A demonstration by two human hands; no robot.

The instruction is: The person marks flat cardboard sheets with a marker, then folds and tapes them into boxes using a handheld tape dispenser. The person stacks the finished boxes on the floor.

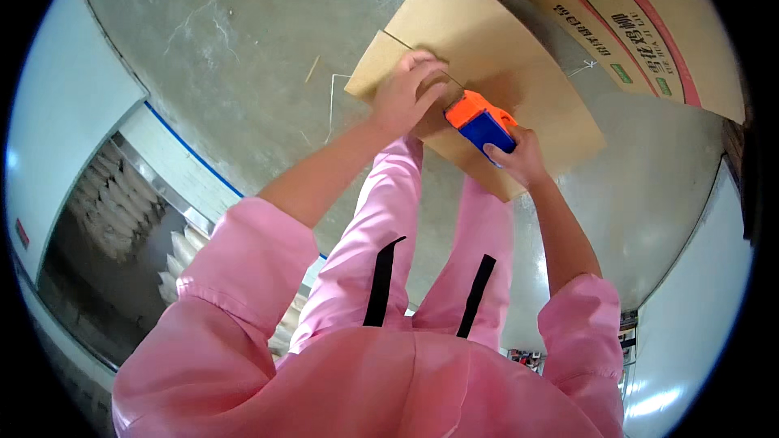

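A brown cardboard box (458, 12) stands low before my legs, a thin dark seam running across its upper face. My right hand (523, 158) is closed on an orange and blue tape dispenser (484, 123). Its orange head rests on or just over the cardboard at the seam. My left hand (404, 96) lies on the box on the other side, across the seam, with its fingers apart and slightly bent. The left thumb points toward the dispenser's head; any tape between them cannot be made out.
A printed carton (629, 28) with red stripes lies at the far right. Stacked white sacks (114, 203) show at the left beyond a blue-edged white wall (191, 158). The grey concrete floor (243, 40) carries chalk-like marks and a small stick.
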